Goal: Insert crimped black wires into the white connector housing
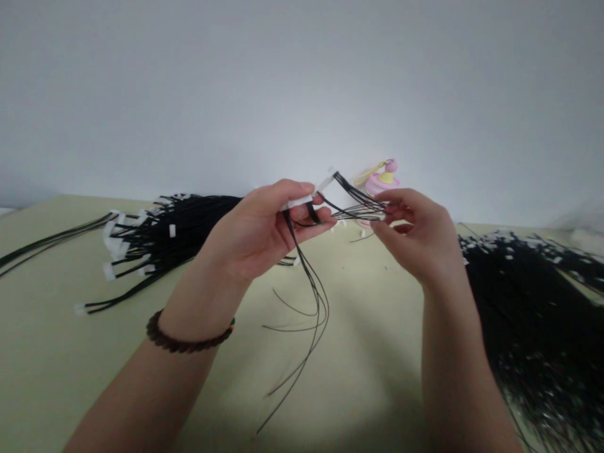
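My left hand [264, 226] is closed around a thin bundle of black wires [309, 296] with a white connector [297, 202] pinched at the thumb; the loose wire ends hang down toward the table. My right hand [415, 236] pinches the tips of several black wires [358, 204] that fan out from a second white connector [326, 182] near my left fingertips. Both hands are held above the pale yellow-green table [358, 352], close together. A dark beaded bracelet [184, 340] circles my left wrist.
A heap of black wire harnesses with white connectors [155, 242] lies at the back left of the table. A larger tangled pile of black wires [538, 314] covers the right side. A pink and yellow toy-like object [383, 179] stands behind my hands by the grey wall.
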### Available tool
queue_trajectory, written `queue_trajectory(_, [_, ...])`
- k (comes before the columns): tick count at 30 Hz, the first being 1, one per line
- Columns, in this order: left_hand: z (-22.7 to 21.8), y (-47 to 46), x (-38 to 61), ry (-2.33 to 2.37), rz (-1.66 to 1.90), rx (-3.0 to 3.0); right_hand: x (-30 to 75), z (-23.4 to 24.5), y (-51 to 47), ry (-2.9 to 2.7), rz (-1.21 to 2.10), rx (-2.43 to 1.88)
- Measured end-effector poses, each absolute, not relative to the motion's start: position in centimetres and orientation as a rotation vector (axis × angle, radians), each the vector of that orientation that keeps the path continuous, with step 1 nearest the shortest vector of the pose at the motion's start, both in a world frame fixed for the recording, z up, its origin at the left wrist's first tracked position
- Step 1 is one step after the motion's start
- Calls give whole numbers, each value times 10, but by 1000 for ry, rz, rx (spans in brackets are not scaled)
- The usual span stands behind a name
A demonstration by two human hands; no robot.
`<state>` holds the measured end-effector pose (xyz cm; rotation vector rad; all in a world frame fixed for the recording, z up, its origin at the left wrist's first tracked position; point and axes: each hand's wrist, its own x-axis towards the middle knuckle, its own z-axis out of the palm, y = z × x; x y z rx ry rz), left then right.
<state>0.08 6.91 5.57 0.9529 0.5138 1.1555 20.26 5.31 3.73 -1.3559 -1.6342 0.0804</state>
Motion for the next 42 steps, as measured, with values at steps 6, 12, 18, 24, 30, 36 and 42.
queue_trajectory(6, [55,69,6,560,1149,974,172,46,24,-1645,43,-1038])
queue_trajectory(12, [51,71,11,557,1094,986,150,43,17,-1799,40,-1023])
queue_trajectory(18, [50,74,12,560,1128,946,154,43,19,-1744,40,-1064])
queue_trajectory(24, [50,71,18,583,1081,907,144,35,21,-1890,157,-1043])
queue_trajectory(30, [48,69,23,581,1005,922,139,32,24,-1986,152,-1111])
queue_trajectory(36, [47,69,24,590,977,928,139,30,26,-2022,142,-1162])
queue_trajectory(42, [47,68,24,572,990,929,142,31,25,-2032,155,-1138])
